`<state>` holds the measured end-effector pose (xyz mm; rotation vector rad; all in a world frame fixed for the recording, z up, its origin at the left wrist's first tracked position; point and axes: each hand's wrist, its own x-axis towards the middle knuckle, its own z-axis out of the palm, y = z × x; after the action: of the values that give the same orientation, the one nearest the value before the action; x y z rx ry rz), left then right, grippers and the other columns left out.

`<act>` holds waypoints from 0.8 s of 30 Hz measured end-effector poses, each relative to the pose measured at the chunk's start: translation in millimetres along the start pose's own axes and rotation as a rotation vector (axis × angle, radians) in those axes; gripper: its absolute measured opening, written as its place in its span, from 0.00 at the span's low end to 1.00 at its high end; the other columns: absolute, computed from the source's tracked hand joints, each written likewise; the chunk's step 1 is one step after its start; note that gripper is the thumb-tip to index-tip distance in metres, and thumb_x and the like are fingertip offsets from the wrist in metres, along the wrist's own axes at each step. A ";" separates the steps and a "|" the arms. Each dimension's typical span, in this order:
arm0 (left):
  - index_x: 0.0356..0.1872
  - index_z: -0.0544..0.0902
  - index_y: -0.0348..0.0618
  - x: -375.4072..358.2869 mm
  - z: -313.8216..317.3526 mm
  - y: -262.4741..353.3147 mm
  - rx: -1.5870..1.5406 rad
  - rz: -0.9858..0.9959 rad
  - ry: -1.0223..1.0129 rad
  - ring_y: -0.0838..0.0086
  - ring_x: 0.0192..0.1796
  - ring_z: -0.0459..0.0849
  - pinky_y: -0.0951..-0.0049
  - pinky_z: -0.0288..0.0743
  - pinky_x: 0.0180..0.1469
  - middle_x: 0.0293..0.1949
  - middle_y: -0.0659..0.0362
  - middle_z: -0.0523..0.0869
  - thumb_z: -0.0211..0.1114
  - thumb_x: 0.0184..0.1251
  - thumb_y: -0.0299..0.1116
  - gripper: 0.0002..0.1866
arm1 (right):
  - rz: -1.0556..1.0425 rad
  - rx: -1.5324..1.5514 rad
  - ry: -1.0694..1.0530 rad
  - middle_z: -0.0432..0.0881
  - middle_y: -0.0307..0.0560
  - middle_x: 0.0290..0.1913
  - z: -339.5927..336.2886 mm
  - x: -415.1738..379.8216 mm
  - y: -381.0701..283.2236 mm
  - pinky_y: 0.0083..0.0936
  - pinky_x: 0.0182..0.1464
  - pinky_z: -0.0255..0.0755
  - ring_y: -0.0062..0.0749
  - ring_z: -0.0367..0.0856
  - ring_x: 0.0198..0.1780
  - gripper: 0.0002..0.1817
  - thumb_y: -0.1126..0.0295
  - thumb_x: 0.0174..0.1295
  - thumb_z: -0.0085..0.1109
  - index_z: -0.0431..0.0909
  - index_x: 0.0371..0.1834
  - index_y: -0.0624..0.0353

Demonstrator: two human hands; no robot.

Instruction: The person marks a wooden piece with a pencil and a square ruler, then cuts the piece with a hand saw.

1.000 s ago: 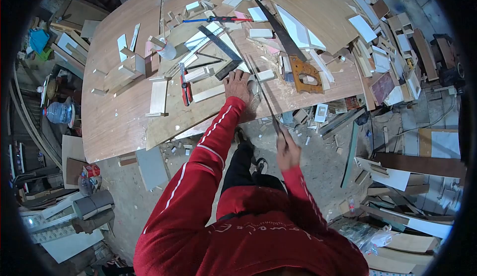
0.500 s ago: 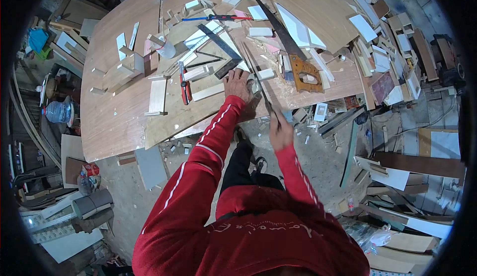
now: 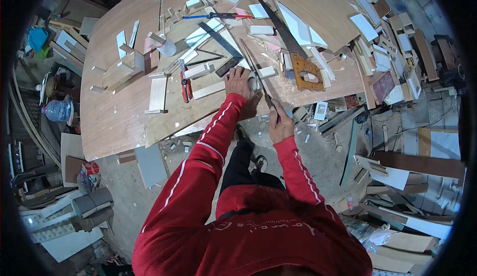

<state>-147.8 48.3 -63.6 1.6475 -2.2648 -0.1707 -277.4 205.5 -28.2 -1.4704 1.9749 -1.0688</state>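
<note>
My right hand is closed around the handle of a narrow-bladed hand saw, at the near edge of the table. Its blade slants up and left, crossing a pale wood strip. My left hand holds the strip down just left of the blade, its fingers curled over the wood. The strip's far end shows to the right of the saw. Touching or close above my left fingertips is a dark try square. A red utility knife lies to the left.
On the wooden table lie a larger handsaw with a wooden handle, a plywood sheet, a white glue bottle and several wood blocks. Offcuts are piled along the right side. A water bottle stands at the left.
My right hand has moved slightly up toward the table, pushing the saw forward along its stroke. My left hand stays in nearly the same place on the strip.
</note>
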 end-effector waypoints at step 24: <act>0.45 0.78 0.50 -1.8 -5.2 2.6 -0.069 0.030 0.029 0.58 0.55 0.69 0.55 0.61 0.53 0.49 0.57 0.74 0.68 0.48 0.36 0.19 | 0.010 0.168 0.058 0.80 0.65 0.31 -0.8 -11.7 3.4 0.33 0.31 0.74 0.48 0.83 0.27 0.17 0.69 0.68 0.50 0.75 0.59 0.50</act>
<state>-147.9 51.3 -58.3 1.5704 -2.2351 -0.2138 -276.2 217.2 -31.5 -1.3540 1.8781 -1.2537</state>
